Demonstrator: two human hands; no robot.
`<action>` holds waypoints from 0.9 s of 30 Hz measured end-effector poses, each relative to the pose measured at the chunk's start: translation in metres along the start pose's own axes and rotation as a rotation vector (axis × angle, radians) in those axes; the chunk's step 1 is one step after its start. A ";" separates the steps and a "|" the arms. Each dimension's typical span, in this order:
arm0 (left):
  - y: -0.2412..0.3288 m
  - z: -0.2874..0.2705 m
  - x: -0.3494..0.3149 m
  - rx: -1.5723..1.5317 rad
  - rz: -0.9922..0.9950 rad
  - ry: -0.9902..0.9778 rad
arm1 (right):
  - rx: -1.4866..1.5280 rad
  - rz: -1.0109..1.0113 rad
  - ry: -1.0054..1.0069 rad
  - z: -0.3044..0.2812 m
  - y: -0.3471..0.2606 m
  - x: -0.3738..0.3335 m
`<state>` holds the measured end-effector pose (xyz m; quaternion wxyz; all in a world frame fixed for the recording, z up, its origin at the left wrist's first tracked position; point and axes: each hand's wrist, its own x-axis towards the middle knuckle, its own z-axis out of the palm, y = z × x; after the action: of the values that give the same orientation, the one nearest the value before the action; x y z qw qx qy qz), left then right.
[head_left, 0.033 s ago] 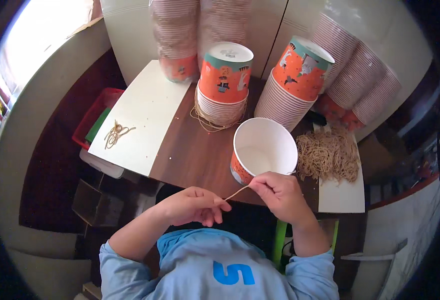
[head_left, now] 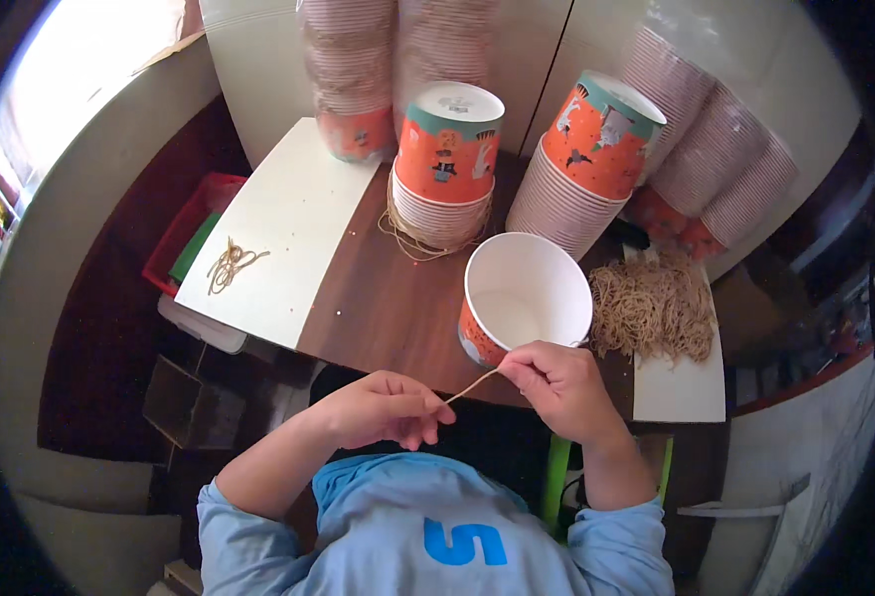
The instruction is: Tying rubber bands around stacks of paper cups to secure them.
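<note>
A thin tan cord (head_left: pixel 472 384) is stretched between my two hands in front of the table edge. My left hand (head_left: pixel 395 409) pinches one end of it between thumb and forefinger, its other fingers loosely curled. Closed on the other end, my right hand (head_left: pixel 556 389) is beside the near rim of an upright paper bucket (head_left: pixel 542 298). This bucket is white inside, with an orange printed outside. Whether the cord is joined to the bucket is hidden behind my right hand.
Two stacks of upside-down orange paper buckets (head_left: pixel 447 159) (head_left: pixel 596 144) stand behind. Bagged stacks (head_left: pixel 350 70) (head_left: pixel 720 149) lean against the wall. A heap of tan cords (head_left: pixel 653 308) lies at right; a few cords (head_left: pixel 233 266) lie at left. A red bin (head_left: pixel 174 238) sits beyond the table's left edge.
My left hand has shifted very slightly, and the cord's angle with it. Otherwise hands, bucket and stacks look the same.
</note>
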<state>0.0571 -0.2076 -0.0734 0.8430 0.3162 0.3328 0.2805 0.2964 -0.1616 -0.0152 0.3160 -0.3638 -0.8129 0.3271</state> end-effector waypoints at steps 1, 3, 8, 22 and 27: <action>-0.002 -0.001 -0.001 0.056 0.007 0.030 | 0.016 0.027 0.014 -0.003 0.000 -0.002; -0.002 0.001 -0.002 0.111 0.023 0.045 | 0.019 0.069 -0.024 -0.006 0.004 -0.008; 0.010 0.019 -0.010 0.339 0.090 0.050 | -0.269 -0.088 -0.117 -0.015 -0.008 -0.013; 0.018 0.032 -0.005 0.492 0.183 0.121 | 0.088 -0.146 0.001 0.031 -0.006 -0.019; 0.018 0.030 0.003 0.327 0.141 0.090 | 0.035 -0.220 0.098 0.031 0.000 -0.022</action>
<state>0.0764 -0.2046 -0.0442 0.7428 0.4587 0.3883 0.2951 0.2852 -0.1881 -0.0395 0.3956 -0.2824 -0.8257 0.2862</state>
